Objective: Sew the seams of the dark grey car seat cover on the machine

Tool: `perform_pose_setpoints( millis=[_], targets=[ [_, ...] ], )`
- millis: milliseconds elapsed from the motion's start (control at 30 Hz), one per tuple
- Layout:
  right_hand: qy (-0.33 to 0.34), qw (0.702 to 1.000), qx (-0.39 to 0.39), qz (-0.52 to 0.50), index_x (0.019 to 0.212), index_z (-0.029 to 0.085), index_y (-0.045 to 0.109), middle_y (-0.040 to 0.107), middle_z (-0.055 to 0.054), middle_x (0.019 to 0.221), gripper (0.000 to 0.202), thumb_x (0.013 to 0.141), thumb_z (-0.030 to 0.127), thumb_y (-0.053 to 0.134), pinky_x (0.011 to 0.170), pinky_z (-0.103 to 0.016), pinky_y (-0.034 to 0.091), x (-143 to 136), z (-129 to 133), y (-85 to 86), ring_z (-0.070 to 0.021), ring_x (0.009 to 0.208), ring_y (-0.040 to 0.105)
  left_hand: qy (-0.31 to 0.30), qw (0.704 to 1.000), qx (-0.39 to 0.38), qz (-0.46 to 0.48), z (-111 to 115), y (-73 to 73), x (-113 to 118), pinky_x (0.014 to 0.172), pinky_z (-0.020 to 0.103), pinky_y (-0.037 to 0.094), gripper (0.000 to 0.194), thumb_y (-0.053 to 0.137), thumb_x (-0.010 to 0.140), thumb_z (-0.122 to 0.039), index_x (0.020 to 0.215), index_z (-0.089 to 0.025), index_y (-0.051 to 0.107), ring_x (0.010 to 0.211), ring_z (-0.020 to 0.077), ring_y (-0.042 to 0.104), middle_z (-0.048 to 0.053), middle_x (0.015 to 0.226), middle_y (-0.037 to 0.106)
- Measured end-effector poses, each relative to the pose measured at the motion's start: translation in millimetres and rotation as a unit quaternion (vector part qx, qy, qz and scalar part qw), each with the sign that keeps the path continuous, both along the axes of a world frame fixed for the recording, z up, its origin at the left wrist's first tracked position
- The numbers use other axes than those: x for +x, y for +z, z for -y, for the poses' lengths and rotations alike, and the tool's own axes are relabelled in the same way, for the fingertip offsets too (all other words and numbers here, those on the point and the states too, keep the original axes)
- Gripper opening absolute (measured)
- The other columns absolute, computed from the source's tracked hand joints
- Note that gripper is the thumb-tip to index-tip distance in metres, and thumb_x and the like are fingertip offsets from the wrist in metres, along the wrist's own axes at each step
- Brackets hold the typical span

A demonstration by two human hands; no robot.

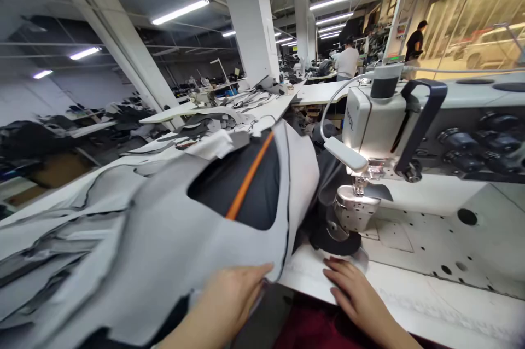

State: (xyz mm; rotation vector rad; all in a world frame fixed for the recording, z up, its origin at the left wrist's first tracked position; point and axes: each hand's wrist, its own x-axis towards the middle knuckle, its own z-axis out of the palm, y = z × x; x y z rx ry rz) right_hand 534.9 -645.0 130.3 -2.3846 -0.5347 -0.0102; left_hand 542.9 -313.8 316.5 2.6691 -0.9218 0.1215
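Observation:
My left hand [235,294] pinches the near edge of a large grey fabric panel [164,228], thumb and fingers closed on it. The panel has a rounded cut-out that shows black material [258,190] crossed by an orange strip [250,176]. Its upper right part leans toward an industrial sewing machine [361,119]. On the white table my right hand [353,289] lies with fingers spread, holding nothing. Just beyond its fingertips are a dark piece of material [336,242] and the machine's raised metal bed [356,207].
Several stacked grey cut pieces [61,250] cover the left side of the table. A white lamp arm [344,153] hangs beside the needle area. Farther back, one person [346,62] is among the worktables and another [415,45] stands near the plastic curtain.

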Motion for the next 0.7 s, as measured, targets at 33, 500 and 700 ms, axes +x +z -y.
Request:
perform_pose_setpoints(
  millis=[33,500,700],
  targets=[
    [0.002,1.0,0.006,0.007,0.134,0.023,0.07,0.062,-0.015,0.146,0.041,0.102,0.038,0.048,0.113,-0.058,0.049,-4,4,-0.9,-0.0342,0.138,0.056,-0.017,0.997,0.007,-0.075,6,-11.4,2,0.066,0.025,0.053,0.038,0.042,0.101,-0.024,0.124,-0.029,0.071,0.071,0.0178,0.075,0.001,0.087,0.08],
    [-0.025,0.988,0.142,0.056,0.13,0.025,0.071,0.071,-0.012,0.133,0.034,0.103,0.035,0.052,0.105,-0.044,0.058,-18,12,78.3,-0.0261,0.123,0.069,0.169,0.94,-0.206,-0.213,48,-93.1,43,0.121,0.047,0.041,0.053,0.037,0.099,-0.049,0.132,-0.016,0.063,0.136,0.0297,0.057,0.015,0.139,0.066],
    [0.018,0.985,0.145,0.091,0.151,0.019,0.052,0.042,-0.016,0.163,0.052,0.1,0.028,0.053,0.125,-0.054,0.036,58,-30,137.4,-0.0299,0.15,0.042,0.239,0.935,-0.171,-0.198,-46,-39.4,8,0.092,0.041,0.06,0.051,0.043,0.096,-0.063,0.117,-0.026,0.071,0.108,0.0305,0.072,0.006,0.112,0.077]
  ],
)
